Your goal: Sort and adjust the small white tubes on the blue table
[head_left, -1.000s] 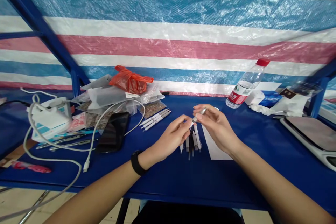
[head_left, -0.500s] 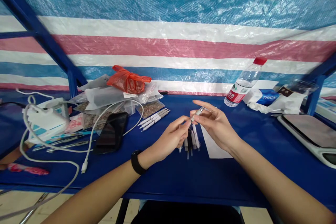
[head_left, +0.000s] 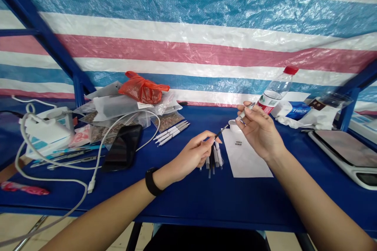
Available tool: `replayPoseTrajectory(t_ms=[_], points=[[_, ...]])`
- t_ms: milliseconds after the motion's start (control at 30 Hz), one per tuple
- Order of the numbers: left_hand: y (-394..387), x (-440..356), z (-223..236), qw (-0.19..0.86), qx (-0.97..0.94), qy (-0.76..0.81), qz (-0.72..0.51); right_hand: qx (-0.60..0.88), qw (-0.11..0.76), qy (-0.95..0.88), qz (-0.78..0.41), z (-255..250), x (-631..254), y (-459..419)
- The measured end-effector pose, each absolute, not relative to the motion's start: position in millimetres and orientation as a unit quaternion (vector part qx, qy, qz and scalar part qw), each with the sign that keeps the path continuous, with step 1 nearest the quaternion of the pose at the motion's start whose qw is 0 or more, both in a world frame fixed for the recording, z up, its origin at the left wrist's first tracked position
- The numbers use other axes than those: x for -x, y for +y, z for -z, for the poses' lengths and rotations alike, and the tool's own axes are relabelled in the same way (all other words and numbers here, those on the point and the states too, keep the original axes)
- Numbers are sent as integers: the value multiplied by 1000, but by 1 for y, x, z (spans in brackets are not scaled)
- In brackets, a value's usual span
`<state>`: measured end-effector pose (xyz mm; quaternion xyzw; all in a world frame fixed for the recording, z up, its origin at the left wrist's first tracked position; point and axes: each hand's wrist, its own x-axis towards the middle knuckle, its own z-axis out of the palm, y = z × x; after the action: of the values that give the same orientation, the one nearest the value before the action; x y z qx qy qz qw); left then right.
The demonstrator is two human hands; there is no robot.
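Observation:
My left hand [head_left: 193, 151] pinches a thin dark pen refill [head_left: 220, 131], its pale tip pointing up and to the right. Raised over the white paper [head_left: 250, 162], my right hand [head_left: 260, 131] is closed on a silvery-white pen barrel piece [head_left: 246, 112], partly hidden by the fingers. Two small metal-looking parts [head_left: 238, 143] lie on the paper. At its upper edge, a small white cup [head_left: 235, 126] is partly behind my right hand. Just under my left hand is a group of pen parts [head_left: 216, 159], grey, white and dark. Several white-and-grey pens [head_left: 172, 133] lie side by side farther left.
A phone [head_left: 123, 147] and white cable [head_left: 85, 184] lie left, near bagged brown material [head_left: 167, 120] and a red plastic bag [head_left: 144, 90]. At right stand a water bottle [head_left: 273, 92], a tissue pack [head_left: 297, 110] and a scale [head_left: 341, 153]. A striped sheet [head_left: 188, 47] hangs behind.
My hands have come apart. The right hand has moved right and up with the barrel piece, and the dark refill now shows in my left hand. More of the paper is visible.

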<state>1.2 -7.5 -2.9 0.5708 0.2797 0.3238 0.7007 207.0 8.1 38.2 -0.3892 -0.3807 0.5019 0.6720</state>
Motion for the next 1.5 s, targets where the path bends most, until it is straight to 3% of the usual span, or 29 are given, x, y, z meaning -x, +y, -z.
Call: replayPoseTrajectory(t_ms=[167,433,633,767,967,1167,1300,1500], points=[[-6,0,4,700,-567,289,-325,424,584,-481,-498,-30,-197,4],[-1,4,-3,618,-616,352,-339,485,594,-556,-321,-34,-220,12],[6,8,-1,573,-629,391,-351,589,285,-690,-309,-37,-264,19],[5,7,-2,570,-638,391,-341,598,215,-719,-281,-29,-267,24],[3,5,0,573,-640,385,-337,583,222,-715,-317,-24,-270,28],[4,4,2,565,-639,387,-351,572,395,-652,-304,-29,-262,23],[5,4,5,505,-679,395,-358,520,478,-580,-405,-25,-225,15],[1,3,4,459,-728,389,-328,453,520,-489,-535,-10,-177,0]])
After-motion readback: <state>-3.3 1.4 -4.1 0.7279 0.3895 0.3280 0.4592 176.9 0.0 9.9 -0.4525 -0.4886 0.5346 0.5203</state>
